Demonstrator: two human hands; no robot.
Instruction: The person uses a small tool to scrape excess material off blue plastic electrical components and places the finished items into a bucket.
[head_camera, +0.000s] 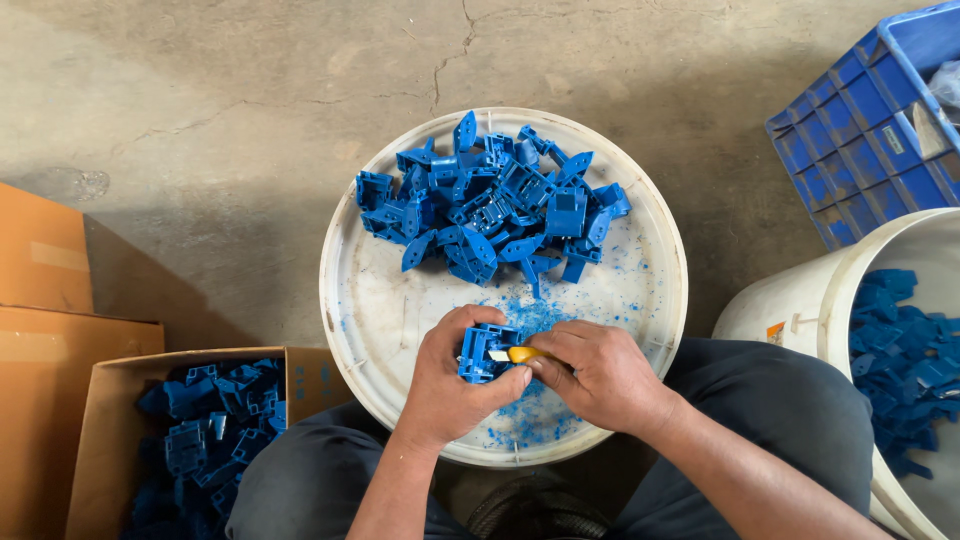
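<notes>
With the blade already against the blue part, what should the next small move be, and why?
Probably a short draw of the yellow-handled blade along the edge of the blue plastic part, away from the left hand. The right hand has the tip set on the part, and blue shavings scattered on the white lid below point to trimming in progress.

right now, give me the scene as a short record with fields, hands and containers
left hand: holds a small blue moulded plastic part
right hand: holds a yellow-handled blade tool against the part
work surface: round white plastic lid with a pile of blue parts and blue shavings
left: brown cardboard box of blue parts
right: white plastic bucket, blue plastic crate
</notes>
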